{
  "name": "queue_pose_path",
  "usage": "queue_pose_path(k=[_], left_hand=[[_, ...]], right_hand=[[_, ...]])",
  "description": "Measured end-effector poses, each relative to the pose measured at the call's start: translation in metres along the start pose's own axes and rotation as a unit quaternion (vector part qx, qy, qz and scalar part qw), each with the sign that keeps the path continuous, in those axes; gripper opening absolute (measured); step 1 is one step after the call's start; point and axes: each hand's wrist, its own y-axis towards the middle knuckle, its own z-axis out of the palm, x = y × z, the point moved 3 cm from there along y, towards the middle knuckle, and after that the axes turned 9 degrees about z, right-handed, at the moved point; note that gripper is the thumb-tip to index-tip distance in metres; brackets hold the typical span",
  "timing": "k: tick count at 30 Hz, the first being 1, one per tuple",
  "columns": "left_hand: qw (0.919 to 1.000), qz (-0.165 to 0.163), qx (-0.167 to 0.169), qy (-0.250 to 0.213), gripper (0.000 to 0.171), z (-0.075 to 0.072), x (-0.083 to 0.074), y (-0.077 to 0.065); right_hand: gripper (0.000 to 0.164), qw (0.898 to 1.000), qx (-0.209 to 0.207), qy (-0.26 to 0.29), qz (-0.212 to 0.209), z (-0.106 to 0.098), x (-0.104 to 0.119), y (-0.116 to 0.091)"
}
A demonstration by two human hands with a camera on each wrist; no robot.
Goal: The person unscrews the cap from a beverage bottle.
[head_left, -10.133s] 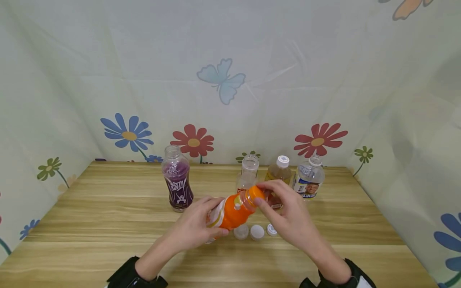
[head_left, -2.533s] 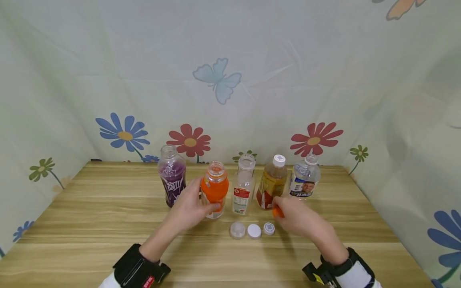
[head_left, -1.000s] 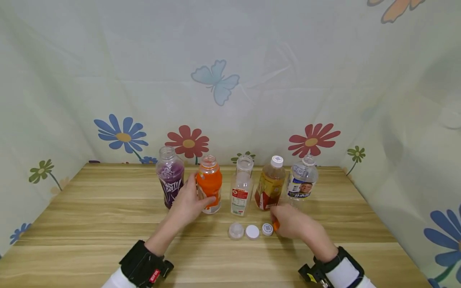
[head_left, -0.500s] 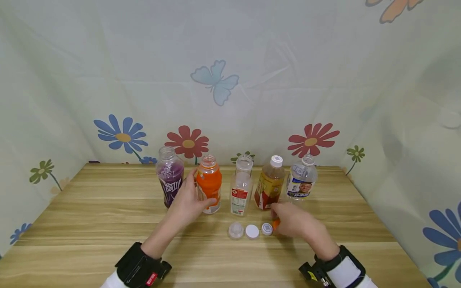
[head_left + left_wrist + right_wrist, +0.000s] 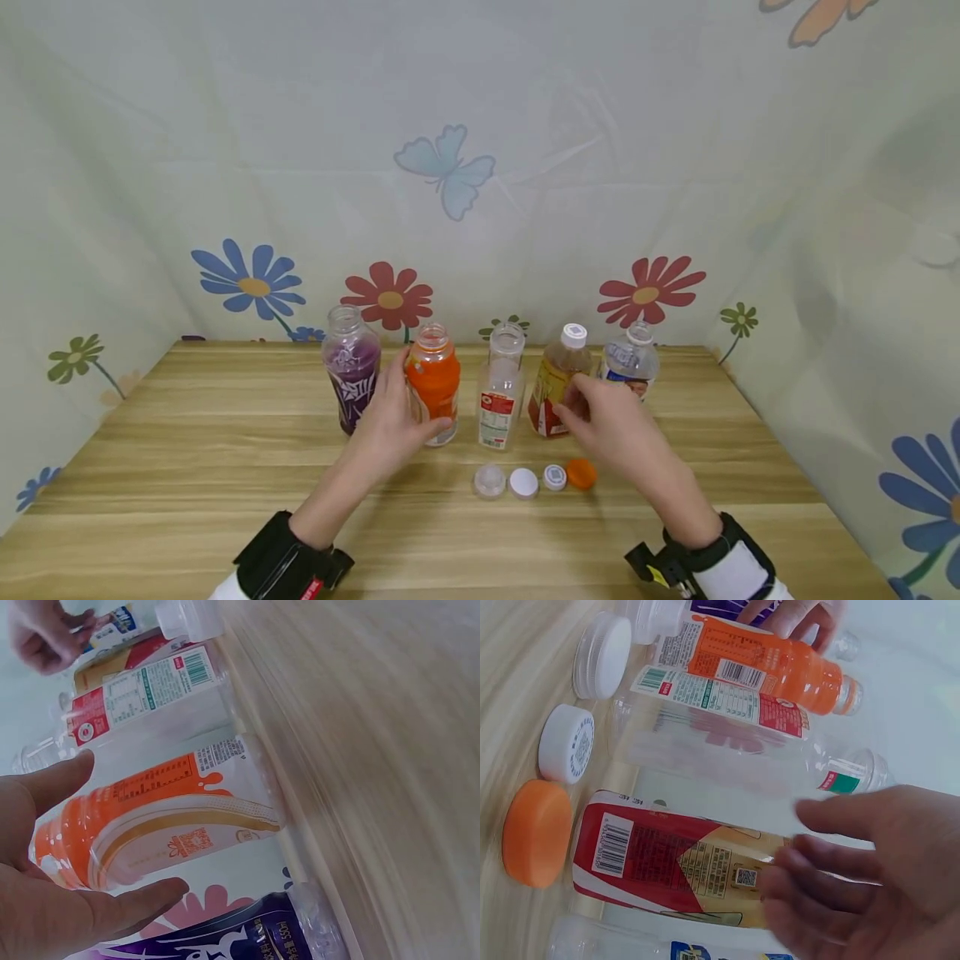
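Note:
An uncapped orange bottle (image 5: pixel 435 377) stands upright, its neck open. My left hand (image 5: pixel 390 425) is beside it, thumb and fingers spread loosely on either side in the left wrist view; whether they touch it I cannot tell. My right hand (image 5: pixel 618 425) hovers in front of the white-capped tea bottle (image 5: pixel 675 862), fingers loosely bent and holding nothing. Below that hand an orange cap (image 5: pixel 581 473) lies on the table, at the right end of a row with a small white cap (image 5: pixel 555 477), a plain white cap (image 5: pixel 523 483) and a translucent cap (image 5: pixel 490 482).
Left of the orange bottle is an uncapped purple drink bottle (image 5: pixel 352 367). An uncapped clear bottle (image 5: pixel 501 383) with a red-and-white label stands in the middle. At the right is an uncapped clear water bottle (image 5: pixel 632 358), partly hidden by my right hand. A floral curtain (image 5: pixel 480 250) hangs behind the table.
Earlier my right hand pinched the orange cap, taken from the orange bottle; it has released the cap beside the small white one and risen. The orange bottle now stands upright, my left hand's grip loosened.

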Motion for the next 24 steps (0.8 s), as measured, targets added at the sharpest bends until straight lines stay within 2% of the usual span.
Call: queue_pose_path(k=[3,7,11,18,24], left_hand=[[1.0000,0.005,0.001,0.006,0.110,0.000,0.000,-0.003],[0.9998,0.005,0.005,0.018,0.112,-0.002,-0.001,-0.006],[0.9994,0.007,-0.003,0.034,0.112,-0.006,-0.005,-0.009],[0.9971,0.019,-0.026,0.069,0.108,-0.012,-0.012,-0.017],[0.9957,0.033,-0.029,0.082,0.108,-0.012,-0.019,-0.025]], right_hand=[[0.015,0.997,-0.074,0.026,-0.009,-0.004,0.002,0.001],[0.019,0.985,-0.160,0.060,-0.026,-0.009,0.002,0.002],[0.029,0.973,-0.215,0.065,-0.048,-0.013,0.002,0.003],[0.043,0.968,-0.238,0.060,-0.051,-0.015,0.002,0.007],[0.053,0.971,-0.229,0.050,-0.051,-0.016,0.005,0.016]])
